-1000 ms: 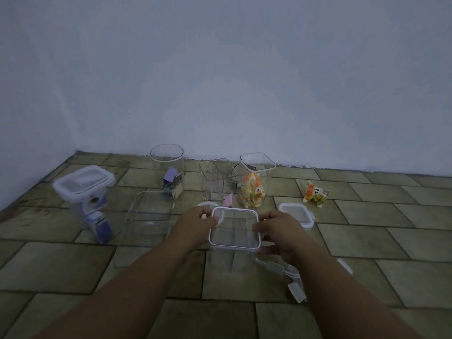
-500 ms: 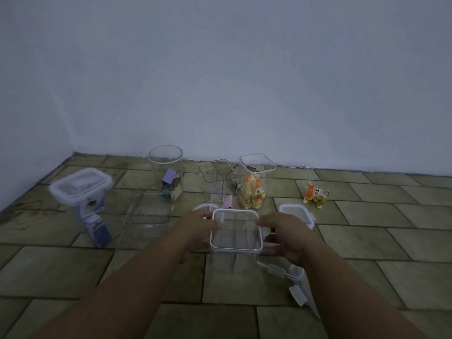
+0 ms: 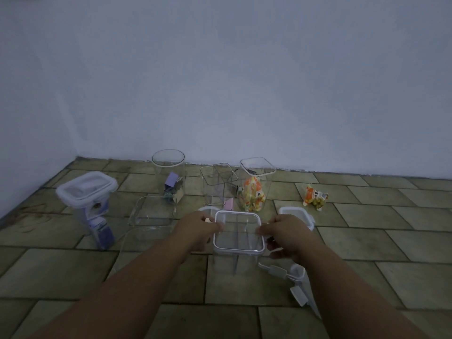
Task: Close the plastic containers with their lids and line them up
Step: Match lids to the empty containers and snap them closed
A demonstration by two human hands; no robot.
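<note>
You have the square container standing on the floor right in front of you, its lid resting on the rim, and your left hand and right hand flank it, fingertips curled onto the lid's left and right edges. Press both sides down evenly so the lid seats flat, then snap the side flaps (I can't tell whether any are latched yet). Keep the clear walls steady, since a tall light box like this probably tips easily. Compared with a second ago your hands sit a little closer over the lid's edges, the container has barely shifted, and the closed container at left, the spare lid beside your right hand and the open ones behind are unmoved
</note>
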